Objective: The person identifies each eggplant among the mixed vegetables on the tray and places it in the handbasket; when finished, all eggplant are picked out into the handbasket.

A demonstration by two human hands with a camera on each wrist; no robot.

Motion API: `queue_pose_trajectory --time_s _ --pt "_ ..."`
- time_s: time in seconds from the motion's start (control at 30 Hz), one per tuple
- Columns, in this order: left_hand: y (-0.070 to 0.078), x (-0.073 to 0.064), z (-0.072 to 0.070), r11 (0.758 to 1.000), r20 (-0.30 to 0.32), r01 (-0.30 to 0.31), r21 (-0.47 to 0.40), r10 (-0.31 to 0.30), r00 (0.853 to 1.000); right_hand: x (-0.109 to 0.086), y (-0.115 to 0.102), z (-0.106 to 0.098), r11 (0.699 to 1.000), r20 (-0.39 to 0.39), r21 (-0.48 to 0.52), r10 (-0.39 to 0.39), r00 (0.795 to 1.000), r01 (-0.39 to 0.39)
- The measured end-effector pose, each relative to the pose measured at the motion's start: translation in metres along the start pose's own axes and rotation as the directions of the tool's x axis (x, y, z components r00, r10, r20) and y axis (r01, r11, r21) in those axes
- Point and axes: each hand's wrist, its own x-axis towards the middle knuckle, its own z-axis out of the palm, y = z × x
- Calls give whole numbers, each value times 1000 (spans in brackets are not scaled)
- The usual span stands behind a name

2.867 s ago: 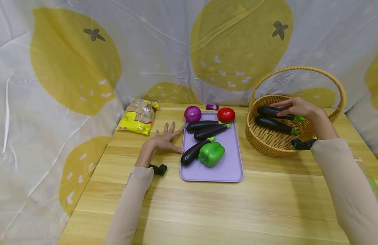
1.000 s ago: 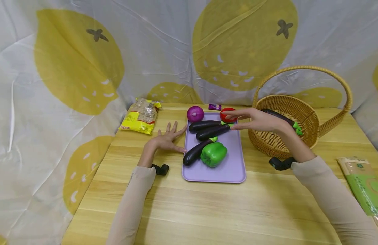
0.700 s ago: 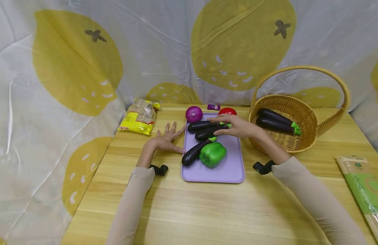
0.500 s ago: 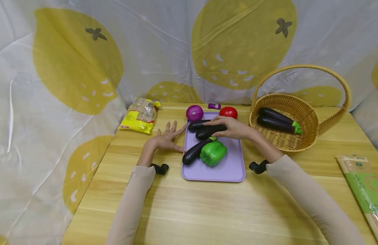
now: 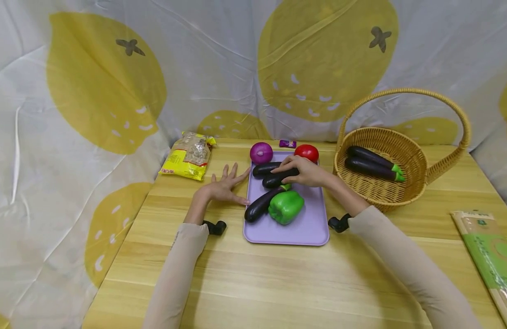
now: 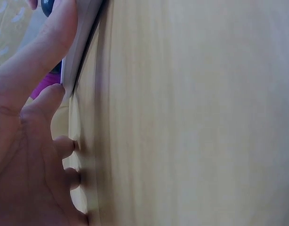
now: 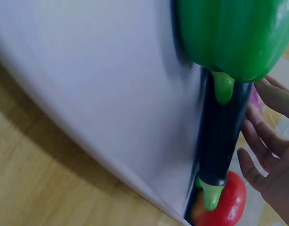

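Observation:
A lilac tray (image 5: 287,235) holds several eggplants, with a green bell pepper (image 5: 285,206) leaning on the nearest eggplant (image 5: 258,206). My right hand (image 5: 304,172) reaches over the middle eggplant (image 5: 271,181), thumb on its near side and fingers on its far side, gripping it as it lies on the tray. In the right wrist view that eggplant (image 7: 222,136) shows its green stem, and the pepper hides part of the thumb. My left hand (image 5: 221,188) is spread flat-fingered on the table, its thumb and index fingertip at the tray's left edge. The far eggplant (image 5: 262,169) lies just behind.
A wicker basket (image 5: 362,194) with a tall handle stands right, two eggplants (image 5: 370,163) inside. A purple onion (image 5: 261,153) and red tomato (image 5: 307,152) sit at the tray's back corners. Around lie a yellow snack bag (image 5: 187,156), small purple packet (image 5: 287,143) and green-beige package (image 5: 485,251).
The right hand let go of an eggplant in the basket, moved left to the tray and closed round the middle eggplant there. The left hand stayed at the tray's edge.

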Motion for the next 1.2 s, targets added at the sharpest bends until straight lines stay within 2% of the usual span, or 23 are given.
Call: queue_pose_trajectory --time_s 0.6,0.9,1.2 --pt "2 -1 0 1000 1 -2 4 2 1000 10 2 9 995 -27 -93 -19 999 17" --pt "2 -2 -1 1000 -3 -4 8 4 1000 11 2 10 995 -31 -97 -34 999 31" --pt "2 -3 0 1000 -5 -4 -2 4 1000 11 4 11 990 -12 -136 -38 999 36"
